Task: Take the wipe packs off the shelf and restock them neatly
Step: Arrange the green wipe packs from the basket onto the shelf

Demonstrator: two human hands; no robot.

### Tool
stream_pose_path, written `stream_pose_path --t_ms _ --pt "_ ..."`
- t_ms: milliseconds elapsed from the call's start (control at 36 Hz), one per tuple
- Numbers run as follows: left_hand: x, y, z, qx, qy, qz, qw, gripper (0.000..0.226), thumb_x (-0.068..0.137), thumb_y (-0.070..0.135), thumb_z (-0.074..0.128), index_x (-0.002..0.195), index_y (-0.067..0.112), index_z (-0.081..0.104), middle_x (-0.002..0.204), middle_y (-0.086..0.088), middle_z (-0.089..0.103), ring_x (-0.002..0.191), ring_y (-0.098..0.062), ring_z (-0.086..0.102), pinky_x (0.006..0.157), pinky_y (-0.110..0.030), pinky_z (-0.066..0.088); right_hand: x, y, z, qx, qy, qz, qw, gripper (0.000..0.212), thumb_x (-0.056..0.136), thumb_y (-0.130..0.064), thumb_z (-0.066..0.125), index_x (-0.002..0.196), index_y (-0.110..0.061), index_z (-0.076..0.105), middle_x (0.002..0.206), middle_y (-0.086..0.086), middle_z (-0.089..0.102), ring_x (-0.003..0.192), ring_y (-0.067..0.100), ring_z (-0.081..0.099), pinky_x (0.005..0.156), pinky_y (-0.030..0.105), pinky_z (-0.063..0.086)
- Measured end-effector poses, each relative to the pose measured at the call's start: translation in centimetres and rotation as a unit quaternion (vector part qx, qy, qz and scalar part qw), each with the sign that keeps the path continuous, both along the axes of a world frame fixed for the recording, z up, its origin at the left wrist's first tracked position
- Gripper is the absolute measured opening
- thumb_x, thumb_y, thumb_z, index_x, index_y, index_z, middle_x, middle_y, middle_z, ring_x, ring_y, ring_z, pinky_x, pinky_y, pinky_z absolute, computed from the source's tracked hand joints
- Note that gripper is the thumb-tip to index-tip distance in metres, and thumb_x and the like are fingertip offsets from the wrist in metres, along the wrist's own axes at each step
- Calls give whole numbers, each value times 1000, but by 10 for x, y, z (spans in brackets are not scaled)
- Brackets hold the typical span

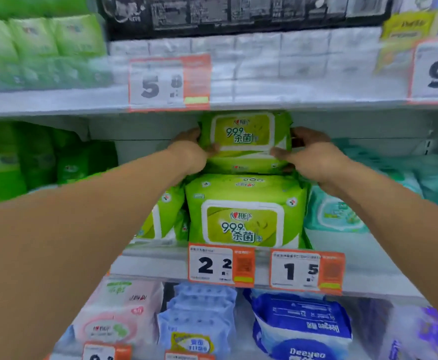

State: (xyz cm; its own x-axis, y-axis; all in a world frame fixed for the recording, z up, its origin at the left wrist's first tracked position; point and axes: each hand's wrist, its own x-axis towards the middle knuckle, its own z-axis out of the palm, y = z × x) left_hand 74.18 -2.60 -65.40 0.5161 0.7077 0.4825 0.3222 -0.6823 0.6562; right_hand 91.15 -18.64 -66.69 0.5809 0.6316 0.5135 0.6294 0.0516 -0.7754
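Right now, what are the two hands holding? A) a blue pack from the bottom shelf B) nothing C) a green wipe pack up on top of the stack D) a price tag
C: the left hand and right hand grip the sides of the top green wipe pack.

Green wipe packs (246, 211), stacked upright

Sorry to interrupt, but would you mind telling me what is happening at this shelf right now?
A person is handling green wipe packs on the middle shelf. The left hand and right hand grip the two ends of the top green pack, which sits high on a stack above the front green pack. More green packs stand to the left, and teal packs lie to the right.
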Motion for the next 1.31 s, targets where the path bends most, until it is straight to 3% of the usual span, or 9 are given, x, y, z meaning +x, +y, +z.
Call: stream_pose_path --t_ms 333,500,694,806,944,1028,1139,1222,1306 --pt "47 44 -11 68 126 32 989 71 97 40 58 154 19 23 153 -8 42 135 -29 45 104 -27 36 47 40 -12 36 -86 -30 995 57 77 -3 82 127 -9 55 110 8 66 89 23 66 67 18 53" --pt "42 33 -10 58 152 32 986 67 97 40 57 153 19 26 149 -8 47 132 -28 48 101 -27 38 45 38 -8 -31 -92 -63 993 54 80 -20 83 128 -14 60 122 6 68 105 24 67 93 40 54" --pt "2 4 -2 71 188 32 979 57 97 48 53 146 19 44 148 -6 49 129 -27 51 105 -29 41 28 15 -13 -40 31 -18 999 53 88 -27 74 136 -13 57 123 6 67 99 20 67 67 22 48" --pt "-29 -18 -12 89 203 21 975 54 102 41 47 150 19 39 153 -4 44 139 -25 42 110 -26 33 10 3 -17 -27 71 4 997 33 95 -26 66 125 -12 66 116 4 70 84 8 65 72 21 49" --pt "-56 -37 -17 105 221 0 970 55 103 41 44 153 21 33 156 -3 39 141 -26 38 109 -25 31 -11 -7 0 -61 89 -12 994 45 92 -37 69 129 -14 60 122 0 65 103 18 64 86 31 53" --pt "-74 -44 -27 134 203 1 970 57 102 43 46 152 18 35 154 -6 41 140 -27 39 110 -27 31 -26 -24 8 -78 25 -81 993 57 89 -38 70 138 -14 53 128 8 59 113 25 59 83 28 48" --pt "-121 -63 -57 209 128 -11 969 53 97 39 54 142 11 50 141 -12 56 125 -30 55 105 -36 42 -89 -60 -12 -41 -227 -181 956 50 91 -31 65 135 -9 58 136 12 60 126 30 55 103 33 41" --pt "-178 -86 -101 229 72 -33 970 41 92 34 54 124 10 64 126 -10 65 116 -27 60 102 -37 45 -167 -78 -58 59 -329 -80 939 34 91 -25 60 120 -11 68 120 9 68 112 27 61 98 33 42" --pt "-246 -106 -179 97 163 -23 982 33 88 37 56 106 13 69 103 -6 71 96 -24 65 86 -35 51 -252 -76 -113 -105 -364 183 907 29 92 -34 56 110 -17 70 102 4 70 91 24 64 83 33 48"
